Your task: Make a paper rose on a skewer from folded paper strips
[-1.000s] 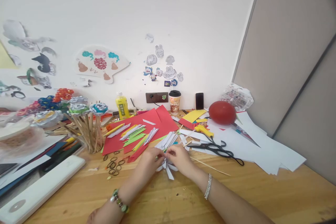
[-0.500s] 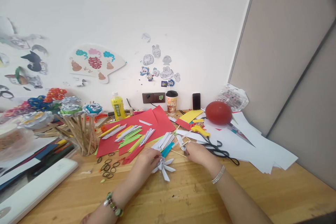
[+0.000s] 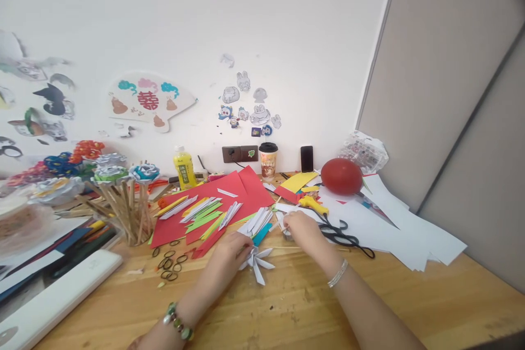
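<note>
Wooden desk [image 3: 311, 306] against a white wall [image 3: 262, 22] covered in cartoon stickers, its top crowded with craft supplies. Taking the white paper star [image 3: 256, 262] near the front middle as the landmark: behind it and to its left lies a red sheet [image 3: 229, 188] carrying folded strips of white, green and yellow paper; far left of it stands a bunch of paper flowers on sticks [image 3: 123, 197]; to its right, past the scissors [image 3: 342, 232], spreads loose white paper with a red balloon [image 3: 342, 176] behind. Left hand [image 3: 225, 257] rests on the star's left edge, fingers curled down on it, pinning it to the desk. Right hand [image 3: 301, 229] is up and to the right of the star, well clear of it, fingers closed in a pinch among white strips [image 3: 258, 220]; what it has hold of is too small to tell. Judging from this, the work goes best if the left hand keeps the star pressed flat so its points do not spring apart, while the right picks out a single strip rather than several.
</note>
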The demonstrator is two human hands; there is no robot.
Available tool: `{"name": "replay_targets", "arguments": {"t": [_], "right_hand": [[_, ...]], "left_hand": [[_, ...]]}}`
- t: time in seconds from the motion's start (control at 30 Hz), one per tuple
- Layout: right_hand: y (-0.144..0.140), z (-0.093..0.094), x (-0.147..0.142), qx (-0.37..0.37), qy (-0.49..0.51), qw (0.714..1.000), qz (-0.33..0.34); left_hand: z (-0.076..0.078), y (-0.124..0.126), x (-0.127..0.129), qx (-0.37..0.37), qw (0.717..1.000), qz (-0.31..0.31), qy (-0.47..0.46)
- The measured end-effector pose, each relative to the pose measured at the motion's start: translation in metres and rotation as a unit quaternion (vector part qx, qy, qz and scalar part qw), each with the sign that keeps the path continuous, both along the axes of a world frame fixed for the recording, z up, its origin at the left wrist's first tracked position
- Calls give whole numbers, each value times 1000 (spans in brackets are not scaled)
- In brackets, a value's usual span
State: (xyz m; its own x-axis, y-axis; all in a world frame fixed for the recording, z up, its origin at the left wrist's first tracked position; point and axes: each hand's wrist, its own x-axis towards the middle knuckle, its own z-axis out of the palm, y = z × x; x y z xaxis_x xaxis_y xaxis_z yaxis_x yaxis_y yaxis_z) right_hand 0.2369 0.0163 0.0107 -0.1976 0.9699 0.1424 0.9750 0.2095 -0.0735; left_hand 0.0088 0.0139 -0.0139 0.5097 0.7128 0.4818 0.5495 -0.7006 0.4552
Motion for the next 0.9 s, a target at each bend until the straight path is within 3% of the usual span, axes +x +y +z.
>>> {"name": "replay_targets", "arguments": {"t": [0.2,0.47,0.63,0.9], "right_hand": [[18,-19,2,42,-9,997,64],[6,-14,-23,95,56,982,154],[-9,-16,-50,81,263,945,176],[-12,-18,-58,1,459,883,101]], "left_hand": [[0,1,2,16,1000,-16,-2],[-1,-4,5,50,999,-4,6],[-1,-4,6,96,995,19,-22],[-5,-2,3,126,992,28,-12]]}}
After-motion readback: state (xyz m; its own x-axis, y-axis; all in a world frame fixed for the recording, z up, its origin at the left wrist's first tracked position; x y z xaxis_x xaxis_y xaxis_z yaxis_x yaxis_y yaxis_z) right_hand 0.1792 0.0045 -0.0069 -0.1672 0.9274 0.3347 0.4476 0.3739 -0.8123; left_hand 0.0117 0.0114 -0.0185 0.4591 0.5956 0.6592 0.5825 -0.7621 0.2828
